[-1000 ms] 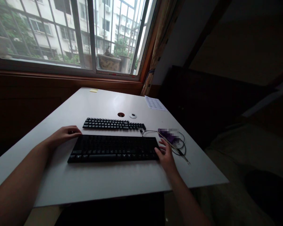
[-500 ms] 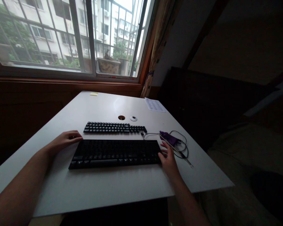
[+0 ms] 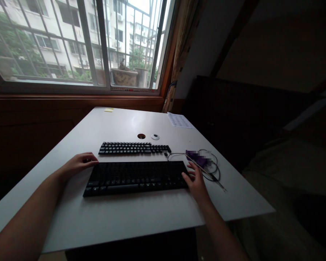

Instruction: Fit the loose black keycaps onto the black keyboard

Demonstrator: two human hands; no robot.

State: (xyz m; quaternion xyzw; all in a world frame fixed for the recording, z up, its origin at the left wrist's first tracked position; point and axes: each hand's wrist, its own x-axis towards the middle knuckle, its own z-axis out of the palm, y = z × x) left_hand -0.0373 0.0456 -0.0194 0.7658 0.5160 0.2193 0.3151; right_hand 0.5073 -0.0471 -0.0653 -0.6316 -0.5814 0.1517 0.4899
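Observation:
A black keyboard lies flat on the white desk, with keycaps clearly showing on its front rows and a darker area behind them. At its back left corner are the fingertips of my left hand, fingers bent together against the edge. My right hand grips the right end, thumb over the top and the other fingers curled at the side. Just behind the keyboard, black keycaps sit in close rows like a keyboard layout. A single loose keycap lies by their right end.
Right of the keyboard lie a purple cloth-like item, a thin metallic tool and a looped black cable. Farther back are a round desk hole, its white cover, a printed sheet and a yellow note.
The view has shifted slightly, so the desk and the things on it appear a little farther right. Both hands stay at the keyboard's ends.

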